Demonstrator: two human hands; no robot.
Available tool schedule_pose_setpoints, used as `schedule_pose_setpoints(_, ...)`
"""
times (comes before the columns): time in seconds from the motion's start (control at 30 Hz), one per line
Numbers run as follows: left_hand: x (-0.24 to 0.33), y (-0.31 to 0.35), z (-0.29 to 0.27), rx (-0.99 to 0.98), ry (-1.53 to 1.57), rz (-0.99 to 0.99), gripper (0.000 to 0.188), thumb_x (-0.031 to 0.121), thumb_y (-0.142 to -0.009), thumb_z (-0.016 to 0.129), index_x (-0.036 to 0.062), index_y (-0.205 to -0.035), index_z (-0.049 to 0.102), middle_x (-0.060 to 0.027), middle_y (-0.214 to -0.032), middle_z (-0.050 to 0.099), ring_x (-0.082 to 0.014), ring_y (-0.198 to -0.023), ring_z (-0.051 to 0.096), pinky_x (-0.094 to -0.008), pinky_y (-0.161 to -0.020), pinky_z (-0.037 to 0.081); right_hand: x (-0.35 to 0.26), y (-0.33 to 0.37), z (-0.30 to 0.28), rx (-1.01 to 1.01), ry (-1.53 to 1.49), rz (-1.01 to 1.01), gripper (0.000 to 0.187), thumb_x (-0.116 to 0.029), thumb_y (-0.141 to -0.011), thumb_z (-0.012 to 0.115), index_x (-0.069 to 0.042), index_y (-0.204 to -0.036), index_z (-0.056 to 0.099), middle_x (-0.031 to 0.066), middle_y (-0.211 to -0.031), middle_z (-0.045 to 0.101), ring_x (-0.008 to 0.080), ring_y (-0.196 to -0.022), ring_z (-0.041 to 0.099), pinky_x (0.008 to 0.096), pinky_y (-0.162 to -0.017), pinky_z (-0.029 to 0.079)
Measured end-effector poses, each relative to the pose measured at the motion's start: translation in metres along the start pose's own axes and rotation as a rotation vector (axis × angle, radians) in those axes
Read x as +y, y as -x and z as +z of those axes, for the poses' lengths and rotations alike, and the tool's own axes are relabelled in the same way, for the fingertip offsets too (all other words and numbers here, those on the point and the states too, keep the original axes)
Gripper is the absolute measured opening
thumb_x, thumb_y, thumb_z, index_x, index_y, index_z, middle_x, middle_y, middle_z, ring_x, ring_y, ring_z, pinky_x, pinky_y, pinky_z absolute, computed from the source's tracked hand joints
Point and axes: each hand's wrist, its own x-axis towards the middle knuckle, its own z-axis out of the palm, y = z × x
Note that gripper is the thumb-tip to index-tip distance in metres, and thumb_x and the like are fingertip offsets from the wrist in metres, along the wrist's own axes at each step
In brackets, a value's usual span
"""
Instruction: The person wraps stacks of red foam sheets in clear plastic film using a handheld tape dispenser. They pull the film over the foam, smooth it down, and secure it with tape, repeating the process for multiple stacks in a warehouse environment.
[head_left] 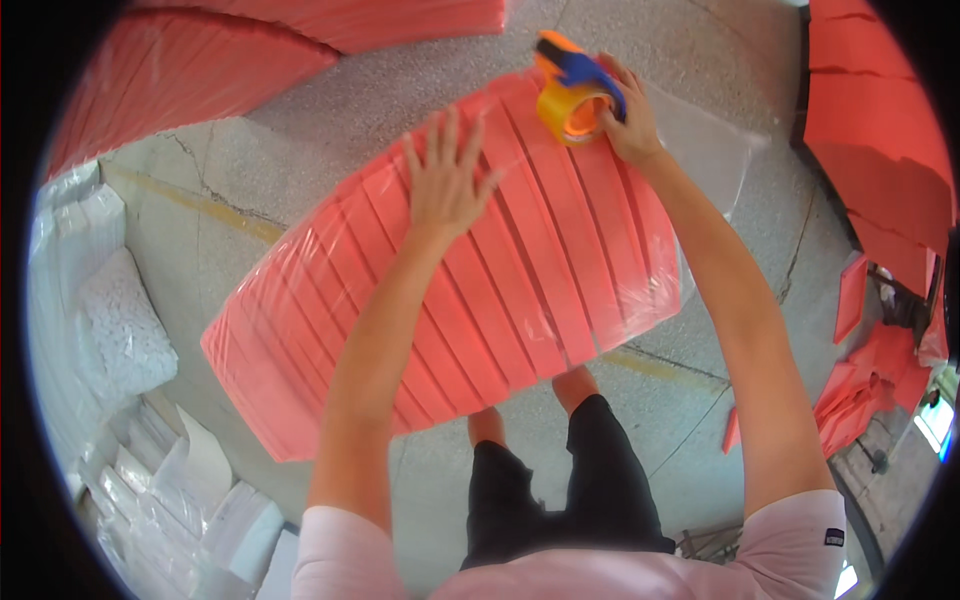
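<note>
A long bundle of pink-red foam slabs (500,290), wrapped in clear plastic film, lies on the floor in front of my legs. On its far side my left hand (445,185) rests with the fingers spread and nothing in them. A blue and orange tape dispenser (578,82) with a roll of yellow tape sits in my right hand (632,118), over the far right corner of the bundle. The dispenser is slightly blurred. Loose clear film (710,150) sticks out past the bundle's right end.
Large pink-red foam stacks stand at the far left (200,85) and on the right (880,140). White wrapped packs (80,250) and a bag of white pieces (125,320) line the left side. Pink-red scraps (870,390) are piled at the lower right. The floor (330,150) is grey concrete.
</note>
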Motion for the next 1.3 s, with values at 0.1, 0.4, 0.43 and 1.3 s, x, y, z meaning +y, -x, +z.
schedule_pose_setpoints(0.1,-0.009,-0.028,0.037,-0.008,-0.055,-0.028,0.071,0.052,-0.095,0.047,0.0191,-0.153,0.023,-0.0209,-0.156,0.020,-0.0393,-0.145,0.018,-0.0603,-0.114,0.012,0.031,-0.007,0.019,0.012,-0.260,0.350,0.046,-0.023,-0.080,0.056,-0.007,-0.124,0.061,0.0220,-0.133,0.052,0.0366,-0.124,0.049,0.0435,-0.110,0.033)
schedule_pose_setpoints(0.4,-0.089,0.050,0.008,-0.053,-0.059,-0.137,0.070,0.051,-0.097,0.040,0.0133,-0.153,0.021,-0.0192,-0.156,0.023,-0.0376,-0.145,0.018,-0.0641,-0.112,0.011,-0.099,0.055,0.041,-0.009,-0.633,0.327,0.046,-0.017,-0.080,0.055,-0.006,-0.124,0.061,0.0195,-0.139,0.048,0.0351,-0.129,0.045,0.0432,-0.112,0.032)
schedule_pose_setpoints(0.43,-0.095,0.065,0.011,-0.049,-0.055,-0.234,0.071,0.052,-0.097,0.039,0.0126,-0.153,0.021,-0.0191,-0.156,0.023,-0.0373,-0.145,0.018,-0.0645,-0.112,0.011,-0.092,0.058,0.052,-0.043,-0.535,0.237,0.051,-0.014,-0.078,0.055,-0.006,-0.128,0.058,0.0196,-0.140,0.047,0.0335,-0.130,0.045,0.0417,-0.111,0.032)
schedule_pose_setpoints(1.3,-0.272,0.483,-0.065,-0.016,-0.108,-1.021,0.086,0.050,-0.092,0.050,0.0006,-0.153,0.013,-0.0241,-0.159,0.008,-0.0451,-0.146,0.001,-0.0624,-0.113,-0.004,-0.333,0.101,0.312,-0.510,-1.093,0.614,0.038,-0.035,-0.096,0.049,-0.004,-0.115,0.058,0.0087,-0.106,0.066,0.0173,-0.084,0.061,0.0309,-0.068,0.048)
